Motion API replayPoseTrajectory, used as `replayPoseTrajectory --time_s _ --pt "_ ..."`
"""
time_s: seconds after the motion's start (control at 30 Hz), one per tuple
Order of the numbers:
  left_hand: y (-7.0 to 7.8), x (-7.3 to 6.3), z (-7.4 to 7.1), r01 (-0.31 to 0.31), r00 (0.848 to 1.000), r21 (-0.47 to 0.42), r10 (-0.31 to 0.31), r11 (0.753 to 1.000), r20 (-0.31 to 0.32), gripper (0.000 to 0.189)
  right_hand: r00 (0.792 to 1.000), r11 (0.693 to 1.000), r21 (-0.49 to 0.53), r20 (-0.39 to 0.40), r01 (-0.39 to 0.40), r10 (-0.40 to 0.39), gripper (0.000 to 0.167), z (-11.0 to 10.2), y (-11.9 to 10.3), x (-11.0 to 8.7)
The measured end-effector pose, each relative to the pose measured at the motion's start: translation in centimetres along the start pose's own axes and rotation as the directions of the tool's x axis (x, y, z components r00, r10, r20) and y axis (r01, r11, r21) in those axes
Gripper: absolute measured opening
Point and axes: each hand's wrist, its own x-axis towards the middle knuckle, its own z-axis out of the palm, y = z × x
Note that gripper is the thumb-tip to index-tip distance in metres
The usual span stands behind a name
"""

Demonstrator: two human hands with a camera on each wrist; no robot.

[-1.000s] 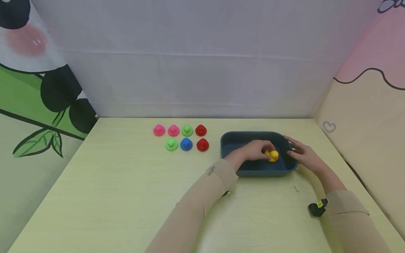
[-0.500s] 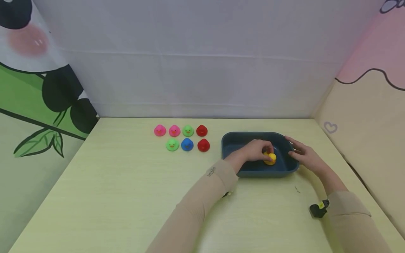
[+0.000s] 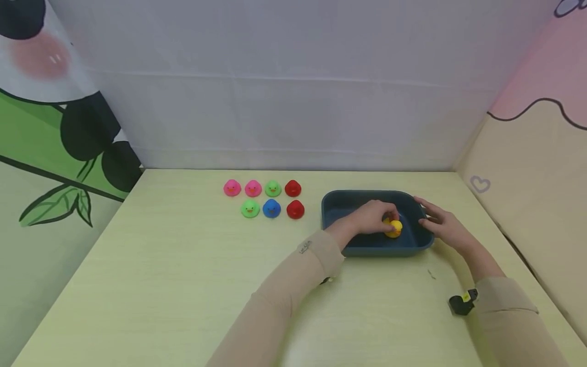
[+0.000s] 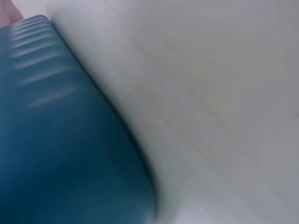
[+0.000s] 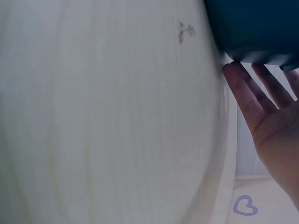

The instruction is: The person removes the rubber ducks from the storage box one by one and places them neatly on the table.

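My left hand (image 3: 372, 216) reaches over the near left side of a dark blue tray (image 3: 350, 251) and pinches a yellow toy duck (image 3: 395, 229) between thumb and fingers, inside the tray. Fingers of my right hand (image 3: 441, 223) lie along the tray's right end, thumb lower and fingertips at the rim. The right wrist view has that hand (image 5: 280, 126) with fairly straight fingers against the tray's outer wall (image 5: 261, 32). Only the tray's outer side (image 4: 60, 140) fills the left of the left wrist view; the duck is hidden there.
Left of the tray, small toy ducks stand in two rows: pink ducks (image 3: 232, 188), green ducks (image 3: 250, 208), a blue duck (image 3: 271, 208) and red ducks (image 3: 295, 209). A pale wood-look table (image 3: 160, 265) carries everything. Printed cloth walls (image 3: 293, 112) rise behind and at both sides.
The yellow duck has turned and shifted slightly within my left fingers, staying inside the tray. My right hand keeps its place at the tray's end.
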Motion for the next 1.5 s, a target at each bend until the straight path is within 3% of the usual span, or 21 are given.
replayPoseTrajectory --time_s 0.3,0.73,1.5 --pt "0.9 -1.2 -1.1 0.013 0.999 0.039 -0.012 0.999 -0.03 0.025 1.0 1.0 -0.008 0.007 -0.004 0.004 0.059 0.0 0.0 -0.2" --pt "1.9 -3.5 -2.0 0.02 0.996 -0.002 -0.02 1.0 -0.083 0.032 1.0 1.0 -0.026 0.005 0.013 -0.013 0.059 0.0 -0.6 -0.2" --pt "3.9 -9.8 -6.2 0.018 0.991 -0.12 -0.034 0.993 -0.131 0.03 0.999 0.999 -0.02 0.006 0.043 -0.043 0.06 -0.2 -0.6 -0.3"
